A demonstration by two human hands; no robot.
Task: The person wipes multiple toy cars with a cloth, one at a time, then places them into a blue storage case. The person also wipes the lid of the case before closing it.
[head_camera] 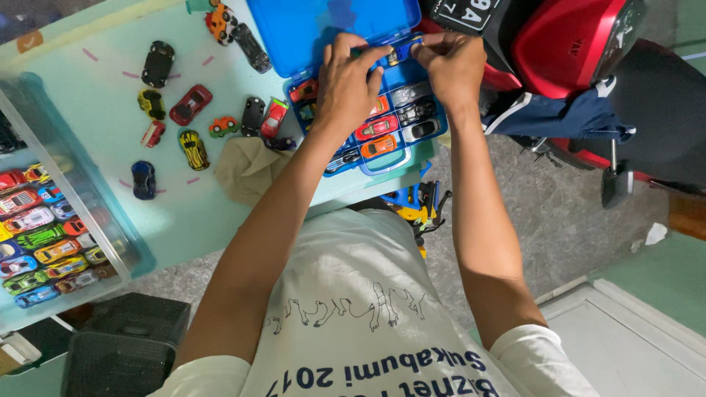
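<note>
Hands met at the far side of an open blue case [323, 26] on a pale green table [184, 213]. Left hand [346, 88] lay palm-down over the case's slots, fingers curled, fingertips pinching one end of a small blue-and-yellow toy car [403, 51]. Right hand [452, 66] closed on the car's other end w/ thumb and forefinger, so both gripped the same car, held just above the far row of slots, near the case's hinge. Case lid stood open beyond the hands. Slots near the wrists held more cars: a silver one [410, 93], a red one [376, 127], an orange one [379, 147], a white one [421, 130]; others partly hidden under the left hand. Left of the case, loose cars sat scattered on the table: a black car [157, 63], a red car [190, 104], a yellow car [193, 149], a dark blue car [143, 179], plus several more. A tan cloth [246, 169] lay just beside the case's near-left corner. At far left, a clear bin [103, 213] held rows of more toy cars. Right of the table stood a red scooter [566, 44], well apart from the hands. Person wore a white t-shirt w/ dark printing.
</note>
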